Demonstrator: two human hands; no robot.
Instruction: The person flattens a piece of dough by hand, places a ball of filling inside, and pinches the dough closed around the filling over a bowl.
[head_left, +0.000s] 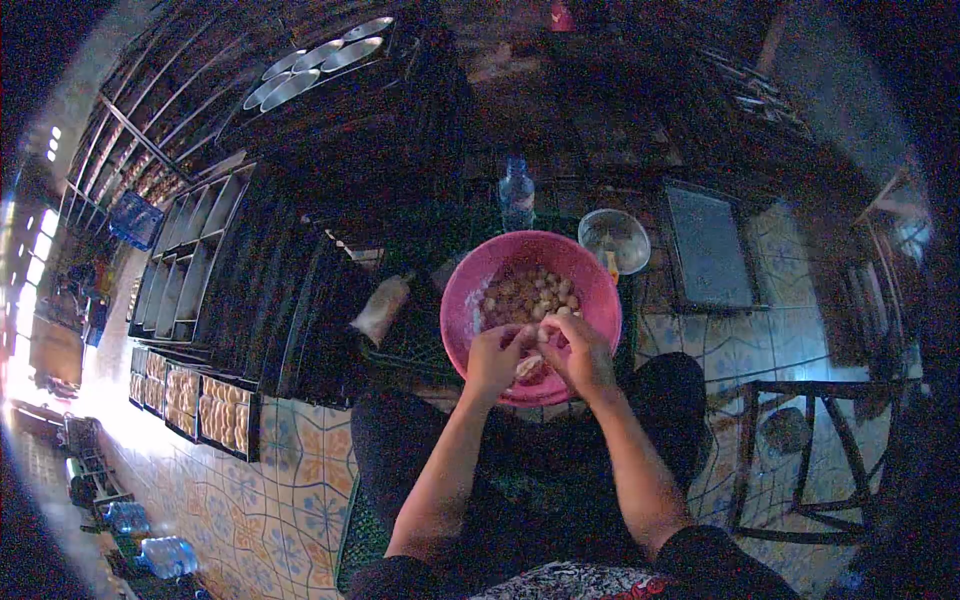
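Observation:
A pink basin (462,325) sits between my knees with several small round tan balls (530,297) in it. My left hand (495,360) is over the near side of the basin, its fingers curled and pinched together; what they hold, if anything, is hidden. Close beside it, my right hand (580,355) pinches a small pale ball (544,333) between thumb and fingers. Below the fingers, a pale lump (529,368) shows near the basin's front wall; I cannot make out its kind. The fingertips of both hands nearly meet.
Behind the basin stand a clear plastic bottle (516,192) and a metal bowl (614,240). A filled plastic bag (381,308) lies left on the green mat. Trays of pale rolls (226,412) line the left, a dark metal frame (745,460) stands right, a framed panel (711,246) lies back right.

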